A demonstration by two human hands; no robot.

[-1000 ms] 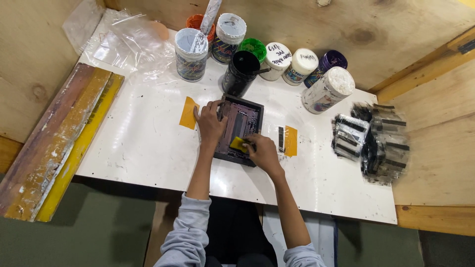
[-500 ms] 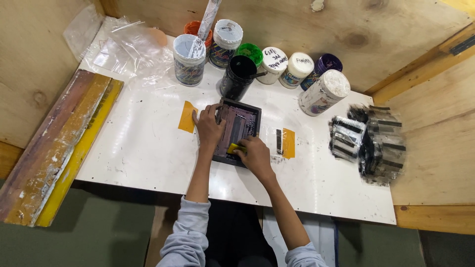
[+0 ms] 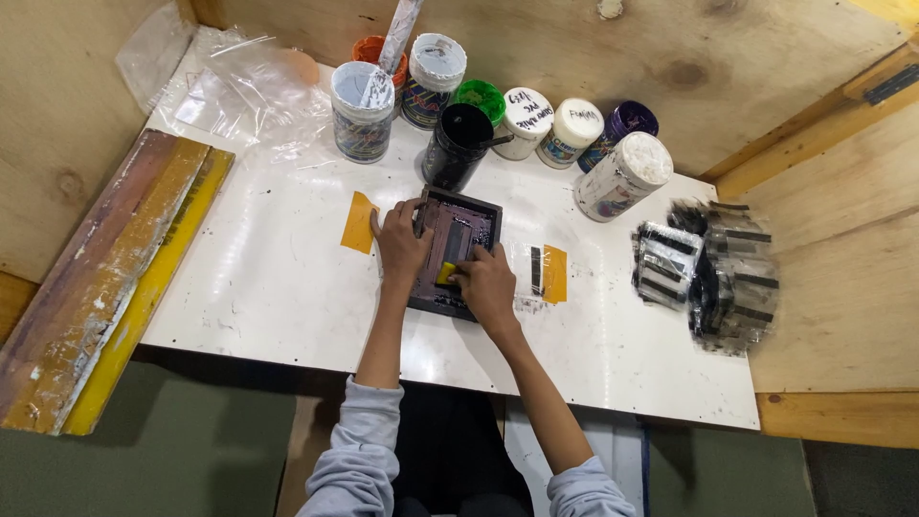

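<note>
1. The left hand (image 3: 400, 244) lay flat, fingers spread, pressing the near-left edge of a small dark frame (image 3: 458, 251) on the white table (image 3: 268, 287); the right hand (image 3: 486, 285) was curled around a yellow squeegee (image 3: 446, 274) resting on the frame's mesh
2. This looked like the stroke of a print; the next move would call for even pressure and a steady frame
3. Paint jars (image 3: 536, 124) stood behind; a pile of printed strips (image 3: 708, 273) lay to the right; plywood walls (image 3: 574, 48) closed the corner
</note>
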